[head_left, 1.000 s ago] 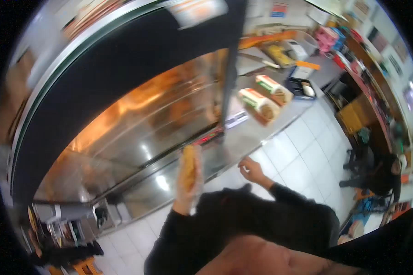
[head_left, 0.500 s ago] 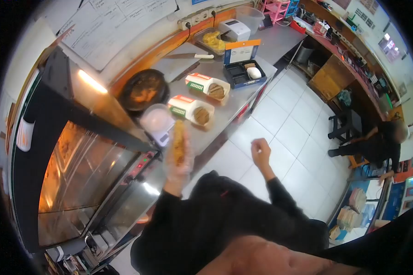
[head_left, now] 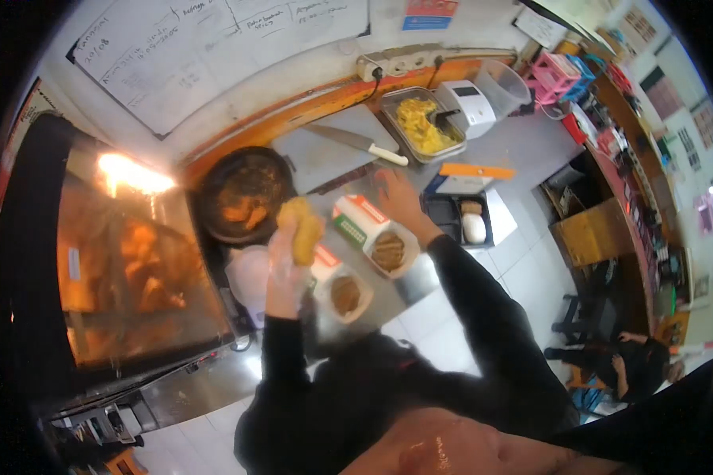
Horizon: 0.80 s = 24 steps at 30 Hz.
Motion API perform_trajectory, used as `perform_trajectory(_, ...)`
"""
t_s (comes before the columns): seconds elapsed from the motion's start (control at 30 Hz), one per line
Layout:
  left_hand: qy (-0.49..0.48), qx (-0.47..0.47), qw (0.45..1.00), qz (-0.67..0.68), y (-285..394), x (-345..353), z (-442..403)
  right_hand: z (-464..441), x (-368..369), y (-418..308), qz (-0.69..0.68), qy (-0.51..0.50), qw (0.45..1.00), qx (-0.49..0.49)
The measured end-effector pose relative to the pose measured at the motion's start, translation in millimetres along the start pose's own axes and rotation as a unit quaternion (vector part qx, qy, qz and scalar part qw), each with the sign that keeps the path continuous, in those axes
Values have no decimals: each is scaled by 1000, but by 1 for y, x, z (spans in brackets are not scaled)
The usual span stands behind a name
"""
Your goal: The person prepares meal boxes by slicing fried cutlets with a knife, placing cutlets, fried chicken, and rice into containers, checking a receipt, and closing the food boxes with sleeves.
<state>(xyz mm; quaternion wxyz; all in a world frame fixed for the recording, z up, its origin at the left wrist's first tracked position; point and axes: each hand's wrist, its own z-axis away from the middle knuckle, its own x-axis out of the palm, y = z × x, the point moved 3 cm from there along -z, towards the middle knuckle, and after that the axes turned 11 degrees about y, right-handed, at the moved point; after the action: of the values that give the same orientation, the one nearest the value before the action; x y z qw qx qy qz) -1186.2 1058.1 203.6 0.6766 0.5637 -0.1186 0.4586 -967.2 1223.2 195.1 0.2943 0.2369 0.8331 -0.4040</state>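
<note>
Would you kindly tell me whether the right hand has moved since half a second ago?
Yes. Judged against the counter, the right hand has moved inward, from over the floor to over the counter, toward the cutting board.

Stainless-steel counter (head_left: 531, 142), round black pan (head_left: 216, 180) beside a gray cutting board (head_left: 309, 162), rectangular tray (head_left: 440, 156) of yellow food (head_left: 421, 127), white boxy device (head_left: 466, 107), clear plastic tub (head_left: 504, 89), open black compartment box (head_left: 444, 209), two printed paperboard cartons (head_left: 363, 215) near the front edge.
</note>
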Motion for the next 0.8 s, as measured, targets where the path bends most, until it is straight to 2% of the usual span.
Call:
perform_trajectory(0.07,49,23,995,-81,-7,-2,-76,-42,39,36,51,-13,998,-26)
perform_trajectory(0.13,100,82,970,-208,-11,9,-146,-73,76,70,169,-62,984,-6)
perform_trajectory(0.2,104,191,868,-447,4,41,-185,-96,105,100,268,-126,955,29)
perform_trajectory(0.27,91,305,705,-633,-1,56,-240,-113,123,120,294,-176,937,62)
perform_trajectory(0.33,89,365,638,-672,-29,49,-305,-125,137,136,294,-220,928,64)
perform_trajectory(0.4,66,227,584,-777,-65,40,-355,-126,143,136,308,-193,932,19)
perform_trajectory(0.47,30,212,548,-809,-78,49,-357,-126,147,140,341,-164,925,-29)
perform_trajectory(0.53,-12,312,535,-785,-66,70,-309,-130,143,143,304,-227,925,-6)
perform_trajectory(0.63,-60,200,543,-813,-42,68,-294,-132,124,134,243,-278,929,37)
perform_trajectory(0.73,32,278,621,-732,-20,38,-299,-127,93,127,206,-248,942,93)
perform_trajectory(0.8,75,274,655,-700,12,43,-294,-120,73,119,185,-217,950,123)
